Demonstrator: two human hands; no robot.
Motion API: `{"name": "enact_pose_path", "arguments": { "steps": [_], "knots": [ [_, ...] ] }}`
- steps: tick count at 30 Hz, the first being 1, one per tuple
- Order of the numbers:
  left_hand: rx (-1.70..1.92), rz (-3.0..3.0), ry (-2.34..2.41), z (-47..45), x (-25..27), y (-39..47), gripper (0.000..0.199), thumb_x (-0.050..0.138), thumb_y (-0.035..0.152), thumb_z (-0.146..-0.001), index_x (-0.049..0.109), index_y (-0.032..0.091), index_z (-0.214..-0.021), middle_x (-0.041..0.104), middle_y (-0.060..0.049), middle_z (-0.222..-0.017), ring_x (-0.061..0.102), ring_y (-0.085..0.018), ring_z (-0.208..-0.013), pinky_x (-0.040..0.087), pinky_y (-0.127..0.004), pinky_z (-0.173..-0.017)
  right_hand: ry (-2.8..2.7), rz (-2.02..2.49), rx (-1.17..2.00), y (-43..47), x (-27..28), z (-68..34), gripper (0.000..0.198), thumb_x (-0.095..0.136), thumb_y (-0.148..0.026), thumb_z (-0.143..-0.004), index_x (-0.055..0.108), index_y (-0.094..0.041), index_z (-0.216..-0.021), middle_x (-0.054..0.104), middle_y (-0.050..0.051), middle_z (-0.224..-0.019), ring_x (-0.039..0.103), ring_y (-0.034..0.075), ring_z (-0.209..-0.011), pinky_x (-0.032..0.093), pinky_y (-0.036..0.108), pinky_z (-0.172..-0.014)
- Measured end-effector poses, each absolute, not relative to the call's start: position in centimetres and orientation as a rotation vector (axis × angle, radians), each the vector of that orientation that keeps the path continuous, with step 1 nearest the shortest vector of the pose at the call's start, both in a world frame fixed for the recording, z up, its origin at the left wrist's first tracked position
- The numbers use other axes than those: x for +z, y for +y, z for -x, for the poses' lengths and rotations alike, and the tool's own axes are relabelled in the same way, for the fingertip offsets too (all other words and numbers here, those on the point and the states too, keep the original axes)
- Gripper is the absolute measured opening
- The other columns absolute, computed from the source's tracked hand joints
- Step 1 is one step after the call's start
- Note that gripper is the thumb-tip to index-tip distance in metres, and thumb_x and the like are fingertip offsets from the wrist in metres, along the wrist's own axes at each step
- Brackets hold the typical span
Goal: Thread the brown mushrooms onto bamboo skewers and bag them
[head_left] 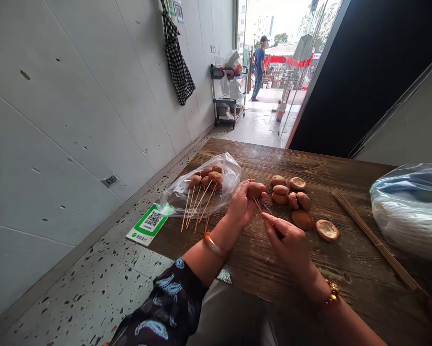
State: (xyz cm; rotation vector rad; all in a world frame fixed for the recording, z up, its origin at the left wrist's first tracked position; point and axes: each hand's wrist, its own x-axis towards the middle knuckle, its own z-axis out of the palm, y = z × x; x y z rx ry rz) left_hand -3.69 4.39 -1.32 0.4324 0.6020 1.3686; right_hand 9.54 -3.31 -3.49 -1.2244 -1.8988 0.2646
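Note:
My left hand [240, 204] is closed around a brown mushroom [255, 190] above the wooden table. Thin wooden skewers [258, 205] are pinched in my right hand [286, 235], their upper ends at the underside of that mushroom. Whether they pierce the cap, I cannot tell. To the right lie several loose mushroom caps [302, 219], some with the pale underside up, such as the nearest cap [327, 230]. Left of my hands, several skewered mushrooms [205, 179] rest on a clear plastic bag [228, 166], sticks pointing toward me.
A bundle of skewers [376, 240] lies on the table [252, 259] at right, beside a plastic bag of white strands [410, 211]. A green QR code card [149, 223] sits at the left edge. Beyond are a cart [230, 101] and a person [259, 67] outside the doorway.

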Motion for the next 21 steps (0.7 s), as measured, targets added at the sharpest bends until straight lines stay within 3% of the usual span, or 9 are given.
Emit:
{"name": "enact_pose_path", "arguments": {
  "steps": [9, 21],
  "knots": [
    [1.372, -0.449, 0.593, 3.56, -1.32, 4.25, 0.013, 0.047, 0.023, -0.089, 0.05, 0.017, -0.101, 0.068, -0.005, -0.078, 0.064, -0.015, -0.063, 0.05, -0.027, -0.065, -1.962, 1.298, 0.166, -3.42, -3.61, -9.17, 0.035, 0.048, -0.022, -0.091, 0.069, -0.017, -0.118, 0.076, 0.006, -0.104, 0.073, 0.022, -0.087, 0.056, 0.033, -0.075],
    [1.368, -0.446, 0.566, 3.42, -1.32, 4.2, 0.015, 0.051, 0.021, -0.086, 0.051, 0.016, -0.101, 0.068, -0.006, -0.078, 0.064, -0.015, -0.065, 0.05, -0.029, -0.067, -1.973, 1.338, 0.129, -3.29, -3.92, -9.13, 0.035, 0.047, -0.022, -0.091, 0.069, -0.019, -0.119, 0.076, 0.005, -0.103, 0.073, 0.021, -0.084, 0.056, 0.032, -0.074]
  ]
}}
